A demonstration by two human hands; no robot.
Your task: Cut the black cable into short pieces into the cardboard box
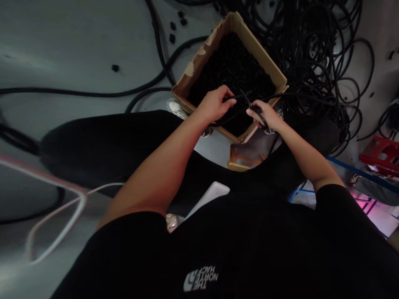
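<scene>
My left hand [218, 104] pinches a thin black hose [237, 96] over the cardboard box [263, 50]. The hose runs on to the right past my other hand, across the box's rim. Closed around the handles of black-handled scissors [259, 115] is my right hand [267, 114]. The blades point up and to the left, close to the hose; whether they touch it I cannot tell. Many short black pieces [233, 54] fill the bottom of the box, which stands on the floor between my feet.
A large tangle of black hose [314, 54] lies right of the box. Thicker black lines [93, 94] cross the floor at left, near several small black bits [115, 67]. A wooden stool [238, 166], a white frame [62, 182] and a red plastic item [382, 153] are around me.
</scene>
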